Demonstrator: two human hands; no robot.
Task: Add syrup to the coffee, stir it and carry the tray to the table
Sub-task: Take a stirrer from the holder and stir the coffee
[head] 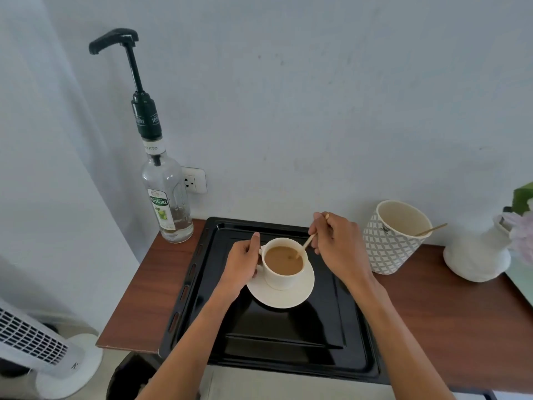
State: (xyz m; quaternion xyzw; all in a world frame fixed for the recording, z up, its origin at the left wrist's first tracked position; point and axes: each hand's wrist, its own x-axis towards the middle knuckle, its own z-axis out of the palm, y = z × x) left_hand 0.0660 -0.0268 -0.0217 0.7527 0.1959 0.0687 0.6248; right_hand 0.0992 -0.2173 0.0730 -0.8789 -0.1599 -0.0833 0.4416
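Observation:
A white cup of milky coffee (283,260) stands on a white saucer (281,295) in the far half of a black tray (288,336). My left hand (242,262) grips the cup's handle on its left side. My right hand (337,243) pinches a thin wooden stirrer (308,242), whose lower end dips into the coffee at the cup's right rim. A clear syrup bottle (168,194) with a tall black pump stands on the wooden counter's back left corner, beside the tray.
A patterned white holder (392,241) with another stirrer in it stands right of the tray. A white vase (478,255) with flowers is at the far right. A wall socket (194,180) sits behind the bottle. A white fan (37,345) stands on the floor at left.

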